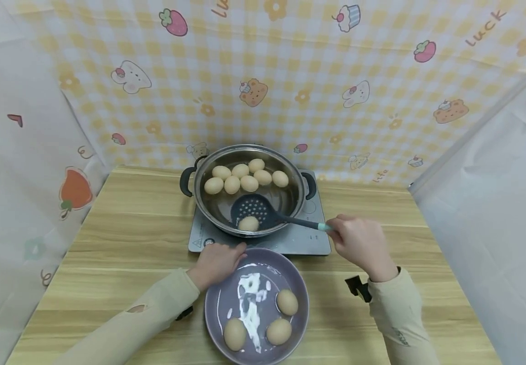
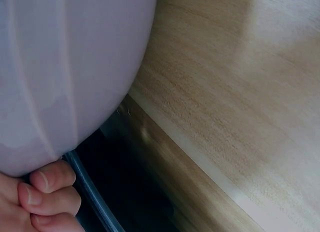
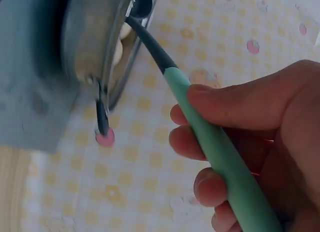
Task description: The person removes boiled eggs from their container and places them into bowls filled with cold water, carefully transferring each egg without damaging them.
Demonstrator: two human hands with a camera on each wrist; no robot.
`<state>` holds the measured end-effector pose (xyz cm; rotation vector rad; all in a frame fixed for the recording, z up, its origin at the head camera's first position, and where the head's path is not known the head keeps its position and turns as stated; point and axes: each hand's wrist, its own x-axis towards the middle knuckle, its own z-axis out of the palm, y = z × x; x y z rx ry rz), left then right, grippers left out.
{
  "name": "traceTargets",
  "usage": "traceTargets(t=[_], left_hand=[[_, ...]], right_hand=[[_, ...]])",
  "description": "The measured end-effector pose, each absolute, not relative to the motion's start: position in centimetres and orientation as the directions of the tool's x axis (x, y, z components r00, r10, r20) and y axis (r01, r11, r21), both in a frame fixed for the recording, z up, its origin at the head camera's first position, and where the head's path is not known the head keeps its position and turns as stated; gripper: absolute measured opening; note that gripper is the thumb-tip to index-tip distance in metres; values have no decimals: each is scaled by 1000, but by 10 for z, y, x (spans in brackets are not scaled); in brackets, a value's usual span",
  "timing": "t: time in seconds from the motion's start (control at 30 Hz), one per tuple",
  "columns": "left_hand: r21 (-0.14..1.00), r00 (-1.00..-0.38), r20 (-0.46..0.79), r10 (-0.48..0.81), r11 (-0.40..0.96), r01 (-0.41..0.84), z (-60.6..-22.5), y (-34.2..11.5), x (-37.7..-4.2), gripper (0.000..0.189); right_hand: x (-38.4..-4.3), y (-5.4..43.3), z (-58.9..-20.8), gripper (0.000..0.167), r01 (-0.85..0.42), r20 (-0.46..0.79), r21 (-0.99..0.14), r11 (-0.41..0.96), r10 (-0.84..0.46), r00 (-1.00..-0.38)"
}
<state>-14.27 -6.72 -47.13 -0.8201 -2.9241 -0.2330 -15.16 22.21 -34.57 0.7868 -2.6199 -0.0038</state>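
Observation:
My right hand (image 1: 361, 242) grips the green handle (image 3: 215, 147) of a dark slotted skimmer (image 1: 269, 215), fingers and thumb wrapped round it. The skimmer's holed bowl lies inside a steel pot (image 1: 297, 185), close to the near rim, with one egg (image 1: 248, 223) in it. Several more eggs (image 1: 249, 183) sit in the water towards the pot's far side. My left hand (image 1: 217, 262) holds a purple plate (image 1: 219, 301) by its far left rim; curled fingers (image 2: 55, 197) show against its edge in the left wrist view. Three eggs (image 1: 278, 331) rest on the plate's near half.
The pot stands on a grey induction cooker (image 1: 306, 247), its black side handles (image 1: 186, 181) sticking out left and right. Below is a wood-grain table (image 1: 144, 223). A yellow checked cloth (image 1: 290, 66) hangs right behind, with white sheets (image 1: 509, 167) at both sides.

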Motion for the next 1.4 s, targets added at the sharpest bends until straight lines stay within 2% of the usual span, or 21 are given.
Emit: traceTargets(t=[0.17,0.33,0.53,0.67,0.83,1.07,1.4], left_hand=[[123,-845,150,513,839,531,-473,-67,-143,20],[118,-841,173,512,837,534,-475,-67,-142,20],[113,-840,184,511,837,535,-476,-68,-142,20],[111,-837,184,516,835,539,-475,-67,-142,21],[113,-839,185,511,837,535,-475,-68,-143,20],[119,-841,179,510,838,533,-475,-68,-142,20],[115,-846,161,508,842,527,-472,-68,-142,19]], right_hand=[[-152,210,-347,9,-530,287,77,845,-527,-800],[-155,202,-347,22,-527,247,84,845,-530,-811],[-160,196,-355,11,-574,205,66,816,-574,-793],[-160,194,-357,13,-580,188,39,814,-576,-796],[-158,193,-357,9,-573,230,61,817,-570,-788],[-154,199,-358,18,-561,351,130,818,-567,-745],[-139,216,-349,23,-538,436,131,833,-535,-723]])
